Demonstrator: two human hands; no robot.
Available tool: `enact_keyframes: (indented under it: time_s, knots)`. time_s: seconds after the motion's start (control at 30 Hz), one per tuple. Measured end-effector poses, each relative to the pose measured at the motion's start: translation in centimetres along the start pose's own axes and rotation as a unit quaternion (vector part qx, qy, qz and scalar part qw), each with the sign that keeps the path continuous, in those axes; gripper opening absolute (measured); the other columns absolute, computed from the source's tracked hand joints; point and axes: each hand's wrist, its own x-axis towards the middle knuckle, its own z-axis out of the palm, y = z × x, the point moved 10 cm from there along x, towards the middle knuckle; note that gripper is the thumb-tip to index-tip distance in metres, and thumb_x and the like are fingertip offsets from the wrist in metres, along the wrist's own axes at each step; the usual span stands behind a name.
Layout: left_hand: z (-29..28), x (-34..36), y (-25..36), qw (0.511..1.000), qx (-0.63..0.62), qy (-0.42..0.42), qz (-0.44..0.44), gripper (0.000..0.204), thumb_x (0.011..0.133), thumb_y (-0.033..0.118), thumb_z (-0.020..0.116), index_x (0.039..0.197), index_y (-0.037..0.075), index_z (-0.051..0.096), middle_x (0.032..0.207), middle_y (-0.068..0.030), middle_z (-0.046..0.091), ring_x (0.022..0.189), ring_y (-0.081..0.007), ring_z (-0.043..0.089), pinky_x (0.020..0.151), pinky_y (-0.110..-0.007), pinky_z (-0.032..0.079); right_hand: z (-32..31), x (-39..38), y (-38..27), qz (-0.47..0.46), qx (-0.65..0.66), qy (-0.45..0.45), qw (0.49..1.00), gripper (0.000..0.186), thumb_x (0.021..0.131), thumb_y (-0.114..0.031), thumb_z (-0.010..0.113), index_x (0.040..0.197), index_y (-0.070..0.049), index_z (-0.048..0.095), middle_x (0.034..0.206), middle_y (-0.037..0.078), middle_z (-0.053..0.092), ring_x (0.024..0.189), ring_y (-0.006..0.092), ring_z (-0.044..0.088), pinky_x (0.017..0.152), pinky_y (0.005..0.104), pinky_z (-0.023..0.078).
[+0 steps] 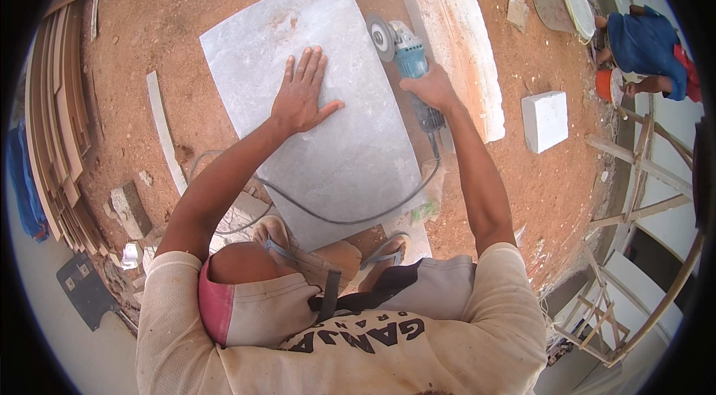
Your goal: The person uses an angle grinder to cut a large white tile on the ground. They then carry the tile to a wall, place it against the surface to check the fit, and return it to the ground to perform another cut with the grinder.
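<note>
Holding grinder (pixel 412 61) beside slab (pixel 328 164).
Left hand (pixel 302 102) flat on slab, grasping nothing; right hand (pixel 431 88) wrapped round grinder body, cord (pixel 343 223) across slab.

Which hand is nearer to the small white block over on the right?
The right hand, which grips the teal grinder to the left of the small white block. The left hand is farther left, palm down on the grey slab.

Left hand (pixel 304 95) on grey slab (pixel 328 164), right hand (pixel 431 86) gripping angle grinder (pixel 411 59)
</note>
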Motion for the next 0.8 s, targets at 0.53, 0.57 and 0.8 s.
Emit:
enact_keyframes:
  time_s: [0.53,0.57,0.8]
  knots:
    - [0.3,0.2,0.0,1.0,0.006,-0.017,-0.011,0.108,0.092,0.077,0.046,0.16,-0.003,0.017,0.169,-0.02,0.014,0.158,-0.0326,0.004,0.129,-0.053,0.004,0.2,1.0,0.4,0.0,0.001,0.003,1.0,0.072,0.066,-0.033,0.079,0.123,0.007,0.064,0.113,0.027,0.071,0.106,0.0361,0.07,0.091,0.0416,0.054]
    - [0.3,0.2,0.0,1.0,0.006,-0.019,-0.012,0.108,0.092,0.077,0.046,0.16,-0.003,0.017,0.169,-0.0199,0.014,0.158,-0.0325,0.004,0.129,-0.053,0.003,0.2,1.1,0.5,0.004,-0.003,0.001,1.0,0.072,0.066,-0.033,0.079,0.123,0.007,0.064,0.113,0.027,0.071,0.106,0.0362,0.07,0.091,0.0417,0.054]
    - [0.4,0.2,-0.1,1.0,0.01,-0.013,-0.01,0.109,0.092,0.078,0.044,0.161,-0.002,0.017,0.169,-0.0199,0.014,0.158,-0.0326,0.004,0.129,-0.053,0.003,0.1,1.4,0.0,0.005,-0.006,0.002,1.0,0.071,0.066,-0.033,0.079,0.122,0.007,0.064,0.111,0.026,0.071,0.104,0.0368,0.07,0.091,0.0419,0.055]
